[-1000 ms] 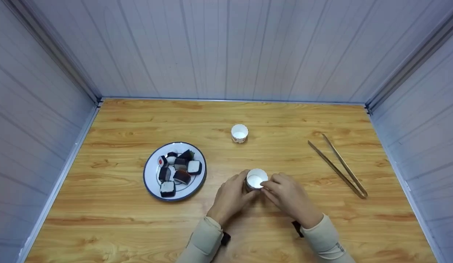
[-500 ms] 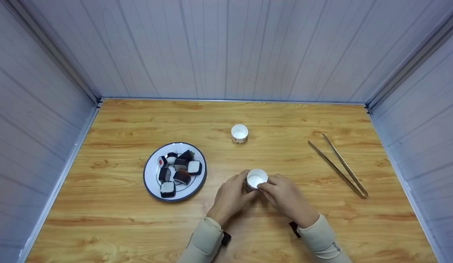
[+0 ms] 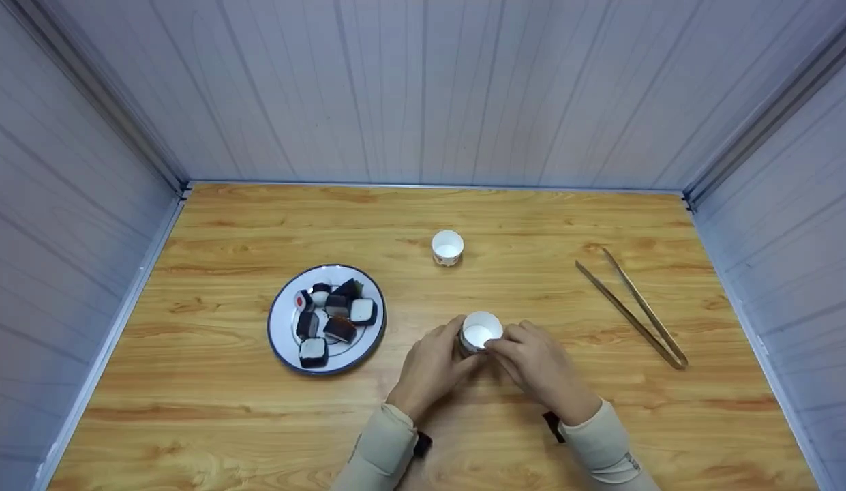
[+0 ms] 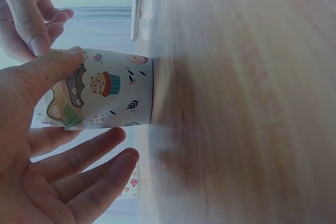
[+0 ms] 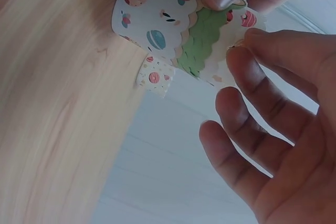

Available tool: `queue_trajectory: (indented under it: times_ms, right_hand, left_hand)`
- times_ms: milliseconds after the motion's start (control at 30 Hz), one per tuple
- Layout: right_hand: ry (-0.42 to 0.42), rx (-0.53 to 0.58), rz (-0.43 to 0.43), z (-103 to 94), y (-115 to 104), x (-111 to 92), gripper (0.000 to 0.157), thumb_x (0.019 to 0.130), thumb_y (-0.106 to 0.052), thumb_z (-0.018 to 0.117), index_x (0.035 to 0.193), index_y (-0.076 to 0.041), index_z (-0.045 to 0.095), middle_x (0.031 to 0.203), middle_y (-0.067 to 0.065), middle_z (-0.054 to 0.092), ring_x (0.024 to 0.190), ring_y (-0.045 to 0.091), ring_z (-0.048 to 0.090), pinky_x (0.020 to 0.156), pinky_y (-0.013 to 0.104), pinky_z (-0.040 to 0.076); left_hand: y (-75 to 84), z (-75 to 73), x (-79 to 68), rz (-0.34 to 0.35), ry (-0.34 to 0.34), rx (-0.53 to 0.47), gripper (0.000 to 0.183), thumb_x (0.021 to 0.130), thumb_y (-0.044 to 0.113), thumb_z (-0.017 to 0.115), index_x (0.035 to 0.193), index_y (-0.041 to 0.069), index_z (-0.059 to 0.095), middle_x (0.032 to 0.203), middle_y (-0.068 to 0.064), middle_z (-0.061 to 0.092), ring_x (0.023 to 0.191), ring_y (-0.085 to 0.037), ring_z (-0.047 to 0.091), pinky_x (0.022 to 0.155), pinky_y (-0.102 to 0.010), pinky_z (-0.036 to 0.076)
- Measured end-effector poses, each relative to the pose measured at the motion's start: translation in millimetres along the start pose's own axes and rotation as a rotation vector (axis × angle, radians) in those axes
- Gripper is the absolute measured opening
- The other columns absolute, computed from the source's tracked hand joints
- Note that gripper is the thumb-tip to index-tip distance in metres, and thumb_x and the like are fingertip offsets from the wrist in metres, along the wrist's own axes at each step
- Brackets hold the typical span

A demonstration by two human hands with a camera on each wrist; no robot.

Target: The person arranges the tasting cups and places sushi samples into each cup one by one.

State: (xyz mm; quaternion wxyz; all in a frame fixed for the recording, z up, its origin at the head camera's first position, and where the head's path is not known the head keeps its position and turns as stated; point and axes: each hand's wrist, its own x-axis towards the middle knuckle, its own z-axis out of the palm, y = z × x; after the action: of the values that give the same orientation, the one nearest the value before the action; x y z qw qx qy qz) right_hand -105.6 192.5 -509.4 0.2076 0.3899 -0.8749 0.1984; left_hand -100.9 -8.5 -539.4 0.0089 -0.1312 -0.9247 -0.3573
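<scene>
A stack of nested paper cupcake cups (image 3: 469,348) stands on the table in front of me, open end up. My left hand (image 3: 431,372) grips it from the left, thumb on the near side and fingers beyond. From the right, my right hand (image 3: 542,372) pinches the top cup's rim between thumb and index finger; its other fingers are apart from the cup. In the left wrist view the outer cup (image 4: 118,90) carries a cupcake print. A green scalloped rim (image 5: 202,40) and a paler cup above it show in the right wrist view.
Another paper cup (image 3: 448,249) stands farther back. On the left, a blue-rimmed white plate (image 3: 283,331) holds several sushi pieces (image 3: 339,329). Metal tongs (image 3: 634,310) lie spread on the right of the wooden table (image 3: 211,423). Pale panels (image 3: 423,95) enclose the back and sides.
The right hand shifts slightly left, then back right, its fingers staying at the cup rim. My left hand keeps its grip, and the plate, tongs and far cup stay put.
</scene>
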Motion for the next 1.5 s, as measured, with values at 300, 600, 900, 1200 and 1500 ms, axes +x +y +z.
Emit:
queue_trajectory:
  times_ms: [300,600,900,1200,1500]
  right_hand:
    - [0.018,-0.004,0.017,-11.7,-1.4,5.4,0.015,0.081,-0.005,0.082,0.094,-0.011,0.076,0.082,-0.002,0.06,0.068,0.014,0.05,0.055,0.029,0.046]
    - [0.089,-0.039,0.061,-19.1,28.2,25.5,0.013,0.083,-0.001,0.08,0.095,-0.007,0.078,0.082,0.003,0.063,0.07,0.019,0.055,0.056,0.03,0.05]
    - [0.001,-0.099,0.166,16.0,85.6,60.4,0.007,0.089,-0.004,0.075,0.095,-0.006,0.078,0.084,0.009,0.067,0.072,0.027,0.059,0.062,0.039,0.053]
    - [-0.146,-0.143,0.367,49.5,109.6,83.2,0.015,0.094,-0.003,0.066,0.099,-0.008,0.079,0.085,0.011,0.067,0.074,0.03,0.059,0.065,0.042,0.054]
    - [-0.189,-0.159,0.443,55.7,109.9,86.5,0.015,0.097,-0.009,0.066,0.106,-0.006,0.078,0.092,0.014,0.069,0.082,0.033,0.063,0.072,0.046,0.056]
  left_hand:
    - [-2.1,0.4,-0.3,-0.014,-0.004,-0.008,0.065,0.087,0.04,0.079,0.142,0.014,0.055,0.123,-0.007,0.067,0.11,-0.022,0.064,0.089,-0.043,0.055]
    - [-3.2,-0.9,-0.5,-0.046,-0.028,-0.011,0.065,0.087,0.041,0.079,0.141,0.015,0.055,0.121,-0.007,0.067,0.107,-0.021,0.064,0.087,-0.042,0.055]
    - [-0.6,0.1,1.2,-0.049,-0.028,-0.025,0.066,0.087,0.042,0.078,0.142,0.014,0.055,0.124,-0.009,0.066,0.111,-0.023,0.064,0.09,-0.043,0.055]
    - [3.1,0.4,1.7,-0.066,-0.045,-0.025,0.066,0.087,0.042,0.079,0.142,0.016,0.054,0.125,-0.008,0.066,0.112,-0.022,0.064,0.091,-0.043,0.054]
    - [2.3,0.1,2.2,-0.064,-0.05,-0.029,0.066,0.087,0.041,0.079,0.143,0.016,0.054,0.127,-0.008,0.065,0.113,-0.023,0.063,0.093,-0.043,0.054]
